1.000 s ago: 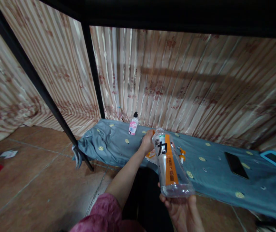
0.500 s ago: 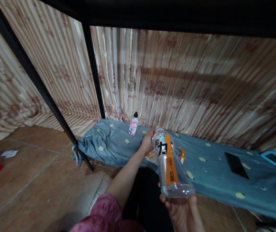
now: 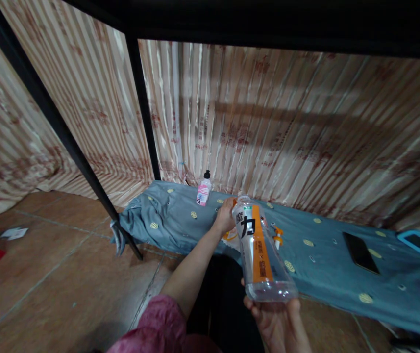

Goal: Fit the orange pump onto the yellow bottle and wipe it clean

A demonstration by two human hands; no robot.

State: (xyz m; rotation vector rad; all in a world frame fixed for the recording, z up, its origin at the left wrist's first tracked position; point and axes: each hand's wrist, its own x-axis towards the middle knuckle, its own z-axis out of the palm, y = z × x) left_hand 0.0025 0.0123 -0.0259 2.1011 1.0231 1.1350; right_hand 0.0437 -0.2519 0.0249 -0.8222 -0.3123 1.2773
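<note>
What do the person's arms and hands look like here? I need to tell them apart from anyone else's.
The left hand is bare, with no glove, and the forearm is uncovered up to a loose pink sleeve pushed past the elbow. The right hand is bare too; no sleeve shows on it. No rings, watch or markings are visible.

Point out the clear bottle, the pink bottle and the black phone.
clear bottle (image 3: 259, 255), head view, orange label.
pink bottle (image 3: 204, 191), head view, pink body.
black phone (image 3: 360, 252), head view, screen middle.
</note>
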